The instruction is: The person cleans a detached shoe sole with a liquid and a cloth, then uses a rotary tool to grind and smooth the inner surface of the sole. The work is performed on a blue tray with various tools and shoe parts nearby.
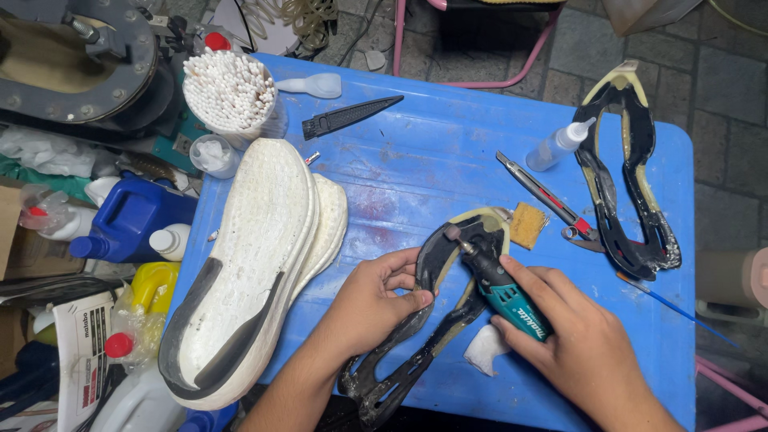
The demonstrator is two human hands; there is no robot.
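Outsole piece (pixel 448 264), black and cut out, lies on the blue table (pixel 432 144) where we pin it flat under our left hand (pixel 376 300) so that our right hand (pixel 572 340), closed around the teal rotary tool (pixel 500 288), can press its tip steadily onto the rubber

I see a black rubber outsole piece (pixel 416 320) with a yellowish glue-stained rim lying flat on the blue bench (pixel 432 152), its open, skeletal frame running from near edge up toward the centre. A teal-and-black rotary tool (pixel 504 296) lies slanted across it, its small grinding tip touching the upper curve.
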